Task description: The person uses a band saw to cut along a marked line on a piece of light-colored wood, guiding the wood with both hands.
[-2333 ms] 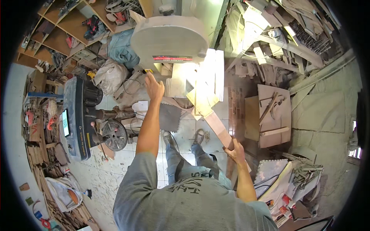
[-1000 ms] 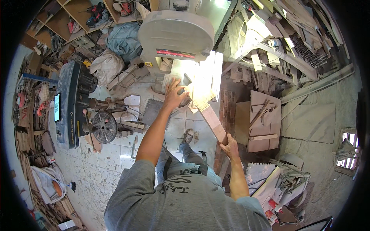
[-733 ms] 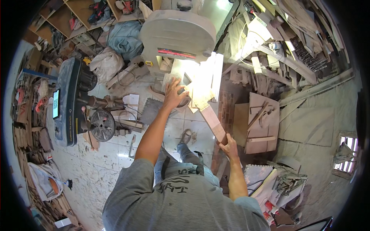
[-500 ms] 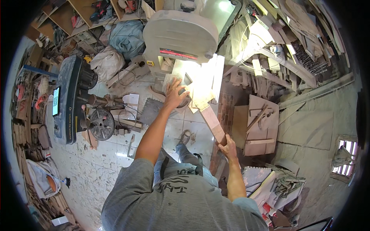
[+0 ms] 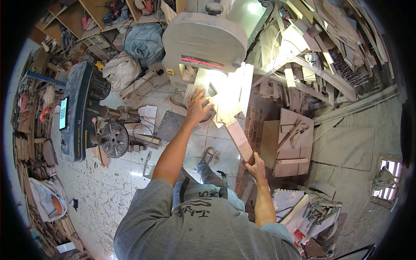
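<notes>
head: red-labelled machine [image 5: 204, 38], board [image 5: 239, 140] in right hand [image 5: 256, 166]

A pale tiled floor [image 5: 108, 180] is spreading across the left and centre, showing many dark specks. An open-fronted wooden shelf unit [image 5: 71, 21] is standing at the upper left, while a grey wall [image 5: 351, 193] on the right is framing a bright, barred window [image 5: 387, 181].

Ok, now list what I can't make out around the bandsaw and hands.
All in the head view:
- Bandsaw blade: lost behind the upper housing and glare.
- Wooden plank's far end: washed out by glare.
- Left hand's palm: hidden by its back.
- Shelving unit's top: cut off by the upper edge.
</notes>
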The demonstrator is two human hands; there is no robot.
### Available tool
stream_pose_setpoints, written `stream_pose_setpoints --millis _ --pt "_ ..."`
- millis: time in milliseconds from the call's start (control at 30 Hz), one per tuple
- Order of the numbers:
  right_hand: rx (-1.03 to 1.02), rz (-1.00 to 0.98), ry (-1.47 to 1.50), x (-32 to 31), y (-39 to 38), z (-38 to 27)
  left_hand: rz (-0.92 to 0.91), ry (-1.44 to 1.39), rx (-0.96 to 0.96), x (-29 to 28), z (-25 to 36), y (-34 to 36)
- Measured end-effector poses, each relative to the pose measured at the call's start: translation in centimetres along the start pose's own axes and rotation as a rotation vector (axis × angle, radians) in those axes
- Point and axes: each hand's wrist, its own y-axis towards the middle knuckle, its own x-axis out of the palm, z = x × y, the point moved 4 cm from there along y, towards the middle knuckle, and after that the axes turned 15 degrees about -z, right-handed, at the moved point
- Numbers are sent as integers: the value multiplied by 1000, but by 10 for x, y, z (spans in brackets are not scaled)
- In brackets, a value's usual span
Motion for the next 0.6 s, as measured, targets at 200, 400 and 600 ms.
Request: stream_pose_setpoints --millis 200,400,600 --pt "-1 -2 -22 -6 -4 -1 9 10 -10 0 0 -1" --pt "37 -34 -16 1 -9 9 -18 -13 -10 -2 4 -4" --pt "38 -36 -8 2 -7 8 -18 -27 11 -1 0 -3"
